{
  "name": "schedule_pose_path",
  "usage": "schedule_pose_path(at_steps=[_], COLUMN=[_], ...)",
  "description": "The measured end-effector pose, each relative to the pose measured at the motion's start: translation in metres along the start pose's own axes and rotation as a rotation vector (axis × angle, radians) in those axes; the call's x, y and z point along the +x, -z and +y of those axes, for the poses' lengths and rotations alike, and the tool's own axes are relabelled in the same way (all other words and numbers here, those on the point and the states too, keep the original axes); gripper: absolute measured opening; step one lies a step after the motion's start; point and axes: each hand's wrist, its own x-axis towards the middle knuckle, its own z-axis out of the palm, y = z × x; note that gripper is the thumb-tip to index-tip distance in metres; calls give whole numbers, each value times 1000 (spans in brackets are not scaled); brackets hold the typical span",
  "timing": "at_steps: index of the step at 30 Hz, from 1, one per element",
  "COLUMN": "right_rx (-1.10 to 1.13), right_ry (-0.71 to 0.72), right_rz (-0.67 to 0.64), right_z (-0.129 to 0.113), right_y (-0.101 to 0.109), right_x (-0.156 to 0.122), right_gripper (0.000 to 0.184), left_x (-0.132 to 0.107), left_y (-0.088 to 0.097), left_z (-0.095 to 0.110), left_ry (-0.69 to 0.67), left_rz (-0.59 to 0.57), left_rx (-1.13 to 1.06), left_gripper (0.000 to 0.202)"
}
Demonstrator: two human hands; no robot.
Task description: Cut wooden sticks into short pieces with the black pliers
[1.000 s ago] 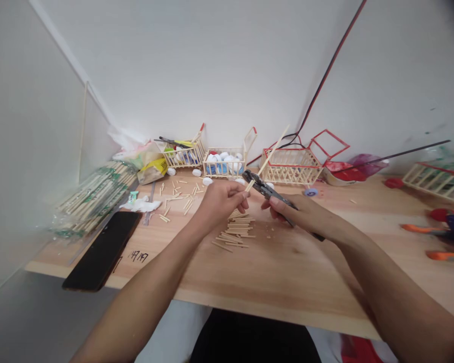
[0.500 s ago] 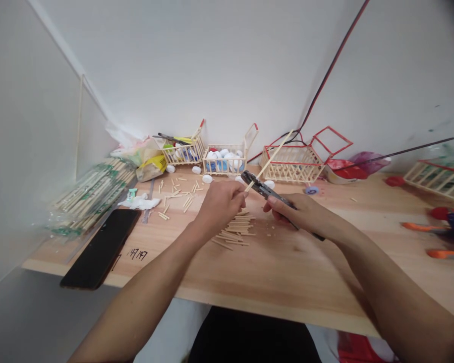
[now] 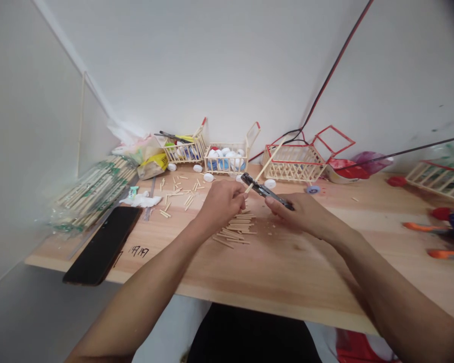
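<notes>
A thin stick (image 3: 271,159) is pinched by the left hand (image 3: 223,202), its lower part met by dark pliers (image 3: 265,191) clasped in the right hand (image 3: 300,212). Below the grip, cut pieces (image 3: 242,222) are partly hidden by the left hand; beyond, a red-rimmed basket (image 3: 306,163) is overlapped by the stick. Far leftward, a phone (image 3: 103,247) is seen.

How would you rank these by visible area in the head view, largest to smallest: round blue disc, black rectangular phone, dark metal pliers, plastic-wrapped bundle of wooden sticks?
1. Bundle of wooden sticks
2. Black phone
3. Metal pliers, partly hidden by the right hand
4. Blue disc
</notes>
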Motion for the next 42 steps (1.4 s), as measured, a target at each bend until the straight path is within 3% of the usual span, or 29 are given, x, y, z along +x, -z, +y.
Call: schedule_pose_path(at_steps=[15,22,33,38,42], right_rx=[-77,-141,-341,-402,-438], right_ry=[-30,-19,-69,-88,-74], right_rz=[18,88,127,99,152], right_z=[-4,-6,-1,-4,-2], right_y=[-15,-20,-18,-19,-20], right_x=[6,9,14,16,19], right_gripper=[65,64,69,70,68], left_x=[-2,-1,1,3,4], left_y=[-9,-7,-8,-12,-13], left_z=[-5,-8,-13,-18,-24], left_ry=[32,10,-30,27,13], left_rz=[42,81,87,83,101], left_rx=[206,235,139,90,55], left_gripper=[26,25,27,24,26])
